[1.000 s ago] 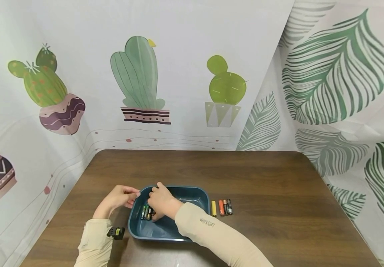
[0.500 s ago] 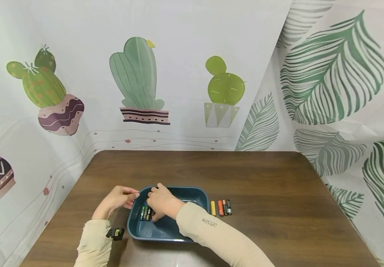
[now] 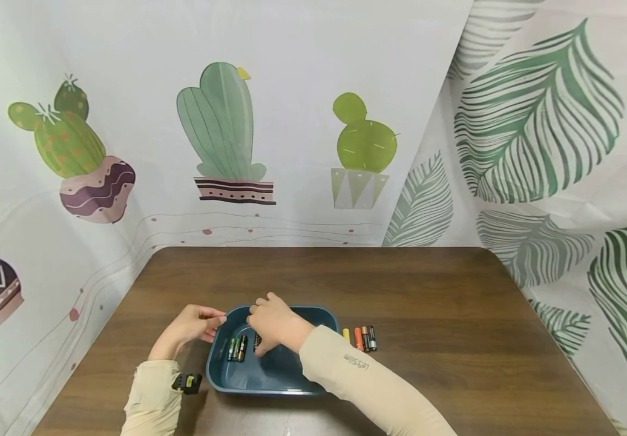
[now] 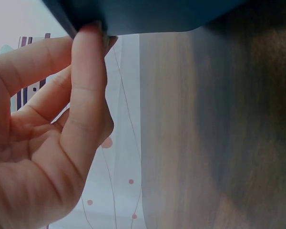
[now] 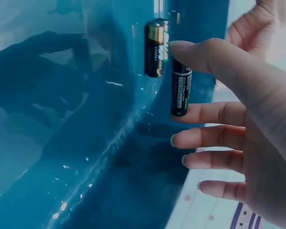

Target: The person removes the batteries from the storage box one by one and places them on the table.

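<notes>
A blue plastic tray (image 3: pixel 270 387) with raised walls stands on the table. My left hand (image 3: pixel 198 324) pinches the tray's left wall between thumb and fingers; the left wrist view shows the thumb against the dark wall. Over the tray, my right hand (image 3: pixel 275 324) pinches a black battery (image 5: pixel 181 90) by its two ends, thumb at one and index finger at the other. The remaining right fingers extend apart from it. To its left, a small row of batteries (image 3: pixel 236 349) lies side by side on the tray floor.
Right of the tray, on the brown wooden table (image 3: pixel 433 339), a yellow battery (image 3: pixel 347 334), an orange battery (image 3: pixel 359 339) and dark batteries (image 3: pixel 369 339) lie in a row. The right forearm crosses the tray's near right corner. A patterned cloth (image 3: pixel 302 121) hangs behind the table.
My right hand has moved right within the tray, taking the black battery away from the row at the left. My left hand keeps its hold on the tray wall.
</notes>
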A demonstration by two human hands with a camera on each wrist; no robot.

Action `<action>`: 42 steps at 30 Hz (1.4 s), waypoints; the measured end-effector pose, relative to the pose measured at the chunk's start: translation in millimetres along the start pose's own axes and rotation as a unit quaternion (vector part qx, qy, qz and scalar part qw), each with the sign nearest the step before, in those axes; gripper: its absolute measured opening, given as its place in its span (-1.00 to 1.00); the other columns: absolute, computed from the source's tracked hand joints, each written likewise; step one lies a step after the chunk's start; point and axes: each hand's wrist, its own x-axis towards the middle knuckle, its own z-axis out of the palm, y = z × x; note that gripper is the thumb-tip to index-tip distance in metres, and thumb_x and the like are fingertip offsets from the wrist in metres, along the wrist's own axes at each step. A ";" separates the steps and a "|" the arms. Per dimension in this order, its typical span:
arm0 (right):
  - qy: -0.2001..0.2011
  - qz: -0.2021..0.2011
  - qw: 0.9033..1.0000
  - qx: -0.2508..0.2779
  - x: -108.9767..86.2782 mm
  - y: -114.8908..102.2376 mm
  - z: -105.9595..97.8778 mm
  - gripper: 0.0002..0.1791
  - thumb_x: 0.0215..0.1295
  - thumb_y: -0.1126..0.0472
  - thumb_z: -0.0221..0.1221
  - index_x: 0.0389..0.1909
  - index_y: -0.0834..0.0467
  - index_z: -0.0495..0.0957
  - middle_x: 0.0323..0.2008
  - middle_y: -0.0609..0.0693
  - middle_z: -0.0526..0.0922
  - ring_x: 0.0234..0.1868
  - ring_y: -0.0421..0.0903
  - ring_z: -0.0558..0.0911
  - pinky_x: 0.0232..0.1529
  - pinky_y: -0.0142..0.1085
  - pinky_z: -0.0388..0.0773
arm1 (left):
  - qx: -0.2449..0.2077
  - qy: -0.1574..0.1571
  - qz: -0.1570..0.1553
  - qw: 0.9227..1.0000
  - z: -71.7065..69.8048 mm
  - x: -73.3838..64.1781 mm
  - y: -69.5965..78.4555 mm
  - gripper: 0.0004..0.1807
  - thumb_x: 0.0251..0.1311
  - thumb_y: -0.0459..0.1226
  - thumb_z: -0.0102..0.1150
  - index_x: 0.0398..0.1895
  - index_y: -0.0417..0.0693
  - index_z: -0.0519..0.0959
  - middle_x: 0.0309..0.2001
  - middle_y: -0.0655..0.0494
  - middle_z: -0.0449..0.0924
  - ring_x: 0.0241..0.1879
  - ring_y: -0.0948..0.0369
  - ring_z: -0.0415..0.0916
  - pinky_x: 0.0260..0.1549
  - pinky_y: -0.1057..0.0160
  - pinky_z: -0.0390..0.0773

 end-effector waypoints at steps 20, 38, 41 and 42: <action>0.035 0.023 0.997 0.057 -29.0 37.2 -8.9 -0.35 -0.01 -0.31 0.32 0.10 -0.09 0.58 0.03 -0.18 0.56 0.00 -0.16 0.44 0.19 -0.15 0.33 | 0.004 0.002 -0.001 1.000 -2.1 -0.9 3.4 -0.70 0.24 -0.34 0.21 -0.10 -0.47 0.59 -0.44 0.00 0.60 -0.53 0.15 0.55 -0.45 0.14 0.68; 0.054 0.051 0.993 0.095 -63.9 61.7 0.0 -0.42 -0.01 -0.22 0.34 0.02 -0.01 0.61 -0.08 -0.14 0.57 0.00 -0.11 0.45 0.26 -0.03 0.31 | 0.001 0.007 -0.007 1.000 0.8 -0.3 0.3 -0.74 0.22 -0.37 0.21 -0.12 -0.44 0.61 -0.46 0.00 0.58 -0.55 0.16 0.54 -0.46 0.16 0.67; 0.056 0.059 0.991 0.104 -69.8 66.9 2.9 -0.41 -0.01 -0.21 0.35 0.03 0.00 0.61 -0.05 -0.12 0.58 0.01 -0.09 0.45 0.26 -0.02 0.30 | 0.000 0.011 -0.008 1.000 0.7 0.3 -0.6 -0.75 0.22 -0.37 0.21 -0.13 -0.43 0.61 -0.47 0.01 0.58 -0.55 0.16 0.54 -0.46 0.16 0.67; 0.057 0.061 0.991 0.107 -71.8 68.7 3.8 -0.41 -0.01 -0.21 0.35 0.03 0.01 0.61 -0.05 -0.11 0.58 0.02 -0.08 0.45 0.25 -0.01 0.30 | 0.000 0.012 -0.009 1.000 0.6 0.3 -0.5 -0.75 0.22 -0.37 0.21 -0.13 -0.43 0.62 -0.47 0.01 0.58 -0.55 0.16 0.54 -0.46 0.17 0.67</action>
